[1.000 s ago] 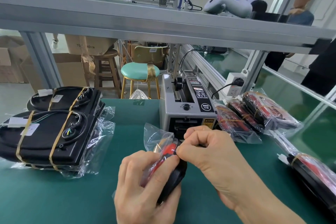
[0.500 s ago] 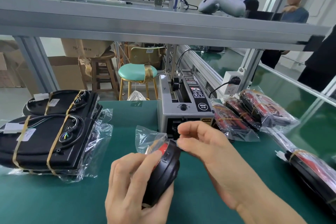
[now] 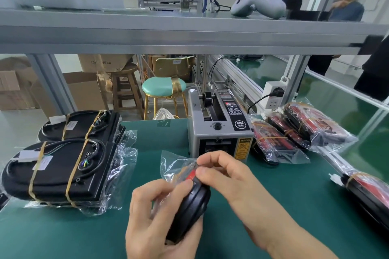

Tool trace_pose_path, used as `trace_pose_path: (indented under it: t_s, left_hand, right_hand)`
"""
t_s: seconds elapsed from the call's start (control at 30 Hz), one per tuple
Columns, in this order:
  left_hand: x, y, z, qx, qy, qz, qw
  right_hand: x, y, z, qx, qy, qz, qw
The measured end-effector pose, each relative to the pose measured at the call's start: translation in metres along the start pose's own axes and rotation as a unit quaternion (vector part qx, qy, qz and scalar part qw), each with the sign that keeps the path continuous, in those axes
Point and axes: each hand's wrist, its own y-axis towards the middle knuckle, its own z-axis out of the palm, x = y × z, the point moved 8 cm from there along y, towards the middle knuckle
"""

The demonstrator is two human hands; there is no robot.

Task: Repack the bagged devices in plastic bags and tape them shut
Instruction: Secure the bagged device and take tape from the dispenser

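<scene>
My left hand (image 3: pixel 155 214) grips a black and red device (image 3: pixel 189 206) on its edge, just above the green table (image 3: pixel 63 235). A clear plastic bag (image 3: pixel 174 164) covers the device's far end. My right hand (image 3: pixel 229 178) pinches the bag's edge between thumb and fingertips, right in front of the grey tape dispenser (image 3: pixel 219 130). Whether a piece of tape is between those fingers cannot be made out.
Two banded black devices (image 3: pixel 61 166) lie stacked on plastic bags at the left. Several bagged red and black devices (image 3: pixel 294 130) lean beside the dispenser at the right, and one more (image 3: pixel 368 191) lies at the right edge. A metal shelf beam (image 3: pixel 189 35) spans overhead.
My right hand let go of the bag, lifted toward the dispenser's mouth, then came back and pinches the bag edge again. My left hand turned the device more upright.
</scene>
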Motion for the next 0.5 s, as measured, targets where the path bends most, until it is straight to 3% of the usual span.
trace_pose_path:
  t_s: [0.07,0.17,0.23,0.37,0.5]
  left_hand:
    - [0.003,0.007,-0.006,0.016,0.0,-0.007,1.0]
    - [0.01,0.01,-0.014,-0.002,-0.081,-0.055,0.995]
    - [0.014,0.006,-0.011,0.003,-0.133,-0.071,0.989]
    - [0.045,-0.008,-0.008,0.058,-0.2,-0.154,0.966]
    - [0.045,-0.009,-0.004,0.161,-0.148,-0.133,0.967]
  right_hand:
    - [-0.01,0.002,-0.005,0.026,0.011,0.004,1.0]
    - [-0.019,-0.003,0.008,0.195,-0.039,0.003,0.98]
    - [-0.018,-0.006,0.011,0.242,-0.037,-0.008,0.97]
    - [-0.001,0.001,-0.011,0.142,-0.163,-0.087,0.973]
    - [0.024,0.0,-0.019,0.053,-0.416,-0.189,0.888]
